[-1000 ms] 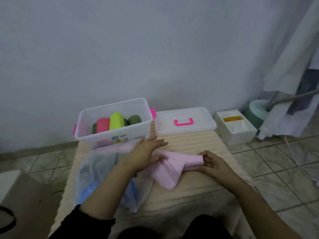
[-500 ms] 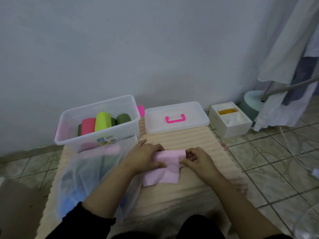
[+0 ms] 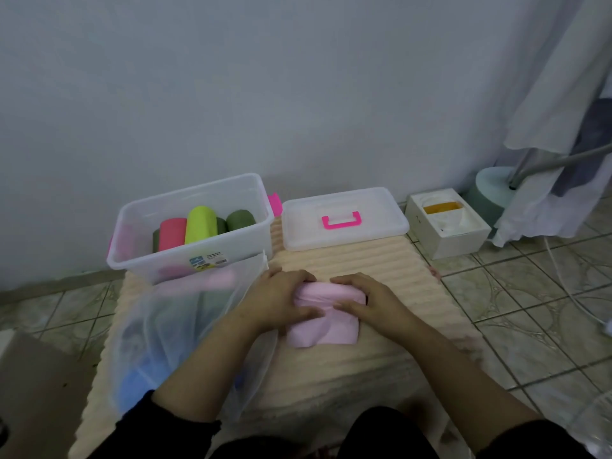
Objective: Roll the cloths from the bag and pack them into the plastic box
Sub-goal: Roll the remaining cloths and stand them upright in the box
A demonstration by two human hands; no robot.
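Observation:
A light pink cloth [image 3: 326, 321] lies on the cream ribbed mat [image 3: 381, 270], its far end wound into a roll. My left hand [image 3: 281, 301] grips the roll's left end and my right hand [image 3: 366, 298] grips its right end, fingers curled over the top. The clear plastic box [image 3: 195, 256] stands at the mat's back left and holds several rolled cloths: red, lime and dark green. A translucent bag [image 3: 172, 329] with more cloths inside, a blue one among them, lies in front of the box under my left forearm.
The box's lid [image 3: 344, 218] with a pink handle lies at the back of the mat, right of the box. A white carton [image 3: 447, 223] sits on the tiled floor further right, near a fan base [image 3: 490, 190] and hanging white fabric [image 3: 563, 104]. A brown board [image 3: 36, 389] lies at the left.
The pink cloth went from spread and part folded to narrower, with its far end rolled up. My hands moved together onto the roll's two ends. The view shifted slightly.

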